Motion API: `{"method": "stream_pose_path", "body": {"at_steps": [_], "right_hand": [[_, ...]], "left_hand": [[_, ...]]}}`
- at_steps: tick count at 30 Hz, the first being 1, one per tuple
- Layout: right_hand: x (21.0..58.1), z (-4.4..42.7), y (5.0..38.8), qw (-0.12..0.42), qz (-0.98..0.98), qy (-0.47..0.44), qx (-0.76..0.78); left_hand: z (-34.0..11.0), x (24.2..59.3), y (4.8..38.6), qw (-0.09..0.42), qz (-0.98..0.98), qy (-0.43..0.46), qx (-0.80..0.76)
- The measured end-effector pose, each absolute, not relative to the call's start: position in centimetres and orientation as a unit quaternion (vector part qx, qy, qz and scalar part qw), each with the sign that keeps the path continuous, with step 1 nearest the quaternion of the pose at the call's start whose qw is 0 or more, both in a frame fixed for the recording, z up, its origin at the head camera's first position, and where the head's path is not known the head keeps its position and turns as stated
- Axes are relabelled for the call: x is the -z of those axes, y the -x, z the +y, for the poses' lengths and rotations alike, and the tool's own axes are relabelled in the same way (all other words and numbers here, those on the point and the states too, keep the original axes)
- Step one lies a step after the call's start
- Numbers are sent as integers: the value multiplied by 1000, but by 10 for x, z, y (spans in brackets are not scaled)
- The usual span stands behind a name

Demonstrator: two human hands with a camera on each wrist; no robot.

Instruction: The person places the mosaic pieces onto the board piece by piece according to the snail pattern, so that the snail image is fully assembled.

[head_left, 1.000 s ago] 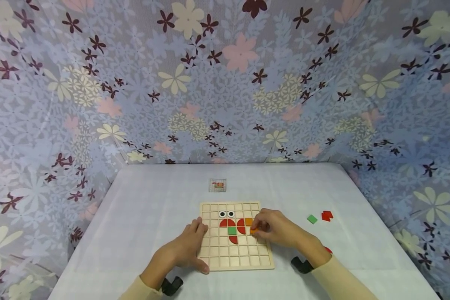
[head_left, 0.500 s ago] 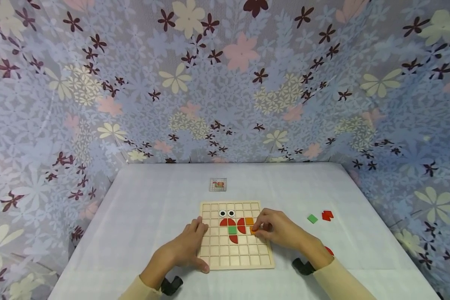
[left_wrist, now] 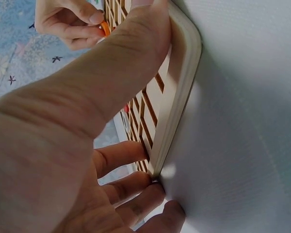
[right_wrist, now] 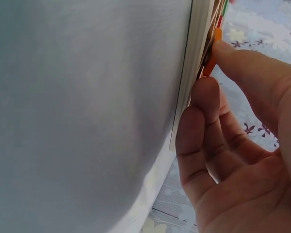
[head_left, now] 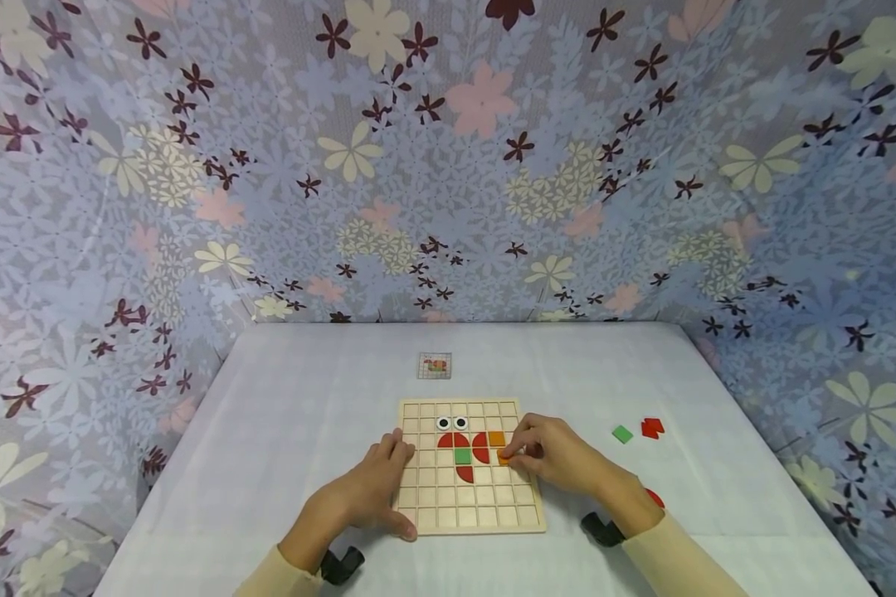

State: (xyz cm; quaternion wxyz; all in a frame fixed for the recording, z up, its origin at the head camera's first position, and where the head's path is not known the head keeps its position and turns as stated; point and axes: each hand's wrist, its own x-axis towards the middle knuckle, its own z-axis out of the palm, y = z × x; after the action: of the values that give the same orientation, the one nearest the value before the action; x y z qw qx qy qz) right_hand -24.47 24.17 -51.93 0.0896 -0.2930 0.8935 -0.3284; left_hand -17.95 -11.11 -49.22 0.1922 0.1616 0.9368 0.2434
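Board (head_left: 485, 519), wooden and gridded, sits on the near part of the white table (head_left: 306, 398), roughly mid-scene. We see the right hand (head_left: 548, 452) narrow, thumb and finger pinching an orange tile (head_left: 503, 458) over the board's right part; can't tell if it's fully seated in its cell. Left hand (head_left: 366, 489) wide: thumb at the near left corner, fingers touching the left edge.

On the board we log two eye discs (head_left: 444, 423) side by side on the far part, two red quarter pieces (head_left: 446, 441) just nearer, a green square (head_left: 462, 456) next, then one red quarter (head_left: 465, 474) nearest. Right of these, two more red quarters (head_left: 480, 440) stack near-to-far, with an orange square (head_left: 496, 439) just right of the far one. The pinched tile is nearer than that square.

Off the board, we note a pattern card (head_left: 435, 366) beyond its far edge. Well to the right: a loose green tile (head_left: 622, 434), loose red pieces (head_left: 652, 428) just right of it, and, nearer, another red piece (head_left: 654, 498) partly hidden by the right forearm.
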Motion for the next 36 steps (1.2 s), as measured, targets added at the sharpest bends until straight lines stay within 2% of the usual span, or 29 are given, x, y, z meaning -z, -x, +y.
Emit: {"method": "stream_pose_path", "body": {"at_steps": [13,22,36], "right_hand": [[516,237,245,90,899,281,324],[518,229,246,64,900,308,302],[520,219,243,57,886,334,316]], "left_hand": [[-110,490,179,190,938,-165,-240],[-110,491,180,192,939,-162,-235],[-112,493,179,195,937,-165,-238]]}}
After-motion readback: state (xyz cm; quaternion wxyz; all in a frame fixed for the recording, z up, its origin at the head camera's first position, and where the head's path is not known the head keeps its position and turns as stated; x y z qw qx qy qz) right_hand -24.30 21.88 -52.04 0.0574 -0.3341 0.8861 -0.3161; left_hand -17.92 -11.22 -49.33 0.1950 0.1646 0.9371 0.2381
